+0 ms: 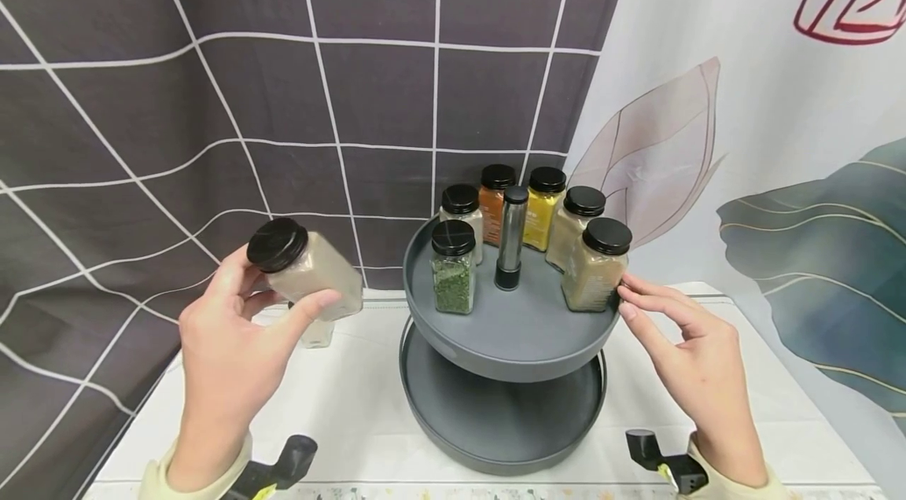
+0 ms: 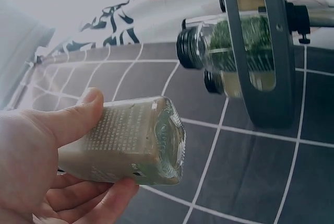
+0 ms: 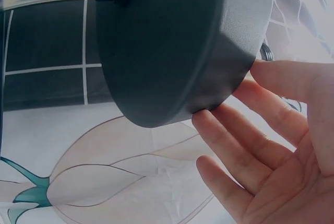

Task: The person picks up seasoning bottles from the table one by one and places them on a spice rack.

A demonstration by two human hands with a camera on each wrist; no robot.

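Note:
My left hand [image 1: 237, 343] grips a square glass spice jar [image 1: 322, 276] with a black lid and pale beige powder inside. The jar is tilted, its base toward the turntable and clear of the table; the left wrist view shows printed lettering on its side. At the right edge of the upper tray [image 1: 488, 343], my right hand [image 1: 690, 358] touches the outer wall with its fingertips, fingers fairly straight. Closest to those fingers on the tray stands a tan spice jar [image 1: 598, 268]. A jar of green herbs [image 1: 454, 272] stands at the tray's front left.
Around the metal post [image 1: 511, 237] are an orange jar [image 1: 493, 205], a yellow jar [image 1: 543, 209] and other pale jars. The lower tray [image 1: 502, 421] sits beneath on the white table [image 1: 354, 406]. Another jar [image 1: 318, 333] stands partly hidden behind my left hand.

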